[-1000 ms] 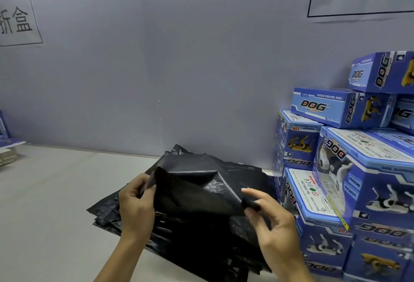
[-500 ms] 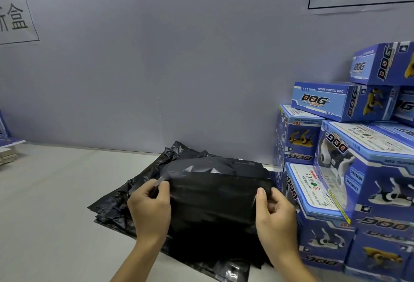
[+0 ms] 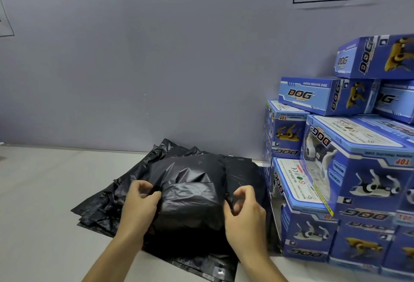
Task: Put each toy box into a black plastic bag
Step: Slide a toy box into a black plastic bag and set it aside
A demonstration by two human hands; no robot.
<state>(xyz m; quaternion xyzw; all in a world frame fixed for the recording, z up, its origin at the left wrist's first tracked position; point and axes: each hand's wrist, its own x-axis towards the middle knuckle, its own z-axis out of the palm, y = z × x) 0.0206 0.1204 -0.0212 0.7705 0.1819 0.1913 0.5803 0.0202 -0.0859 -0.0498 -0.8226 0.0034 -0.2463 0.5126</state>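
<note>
Hands [image 3: 140, 205] lowered, boxes [image 3: 322, 95] read "DOG"

A black plastic bag [image 3: 190, 201], crinkled and glossy, is stretched over a boxy shape and sits on top of a flat pile of black bags [image 3: 107, 205]. Just right of that pile, blue toy boxes [image 3: 349, 169] printed with robot dogs are stacked in uneven tiers.
</note>
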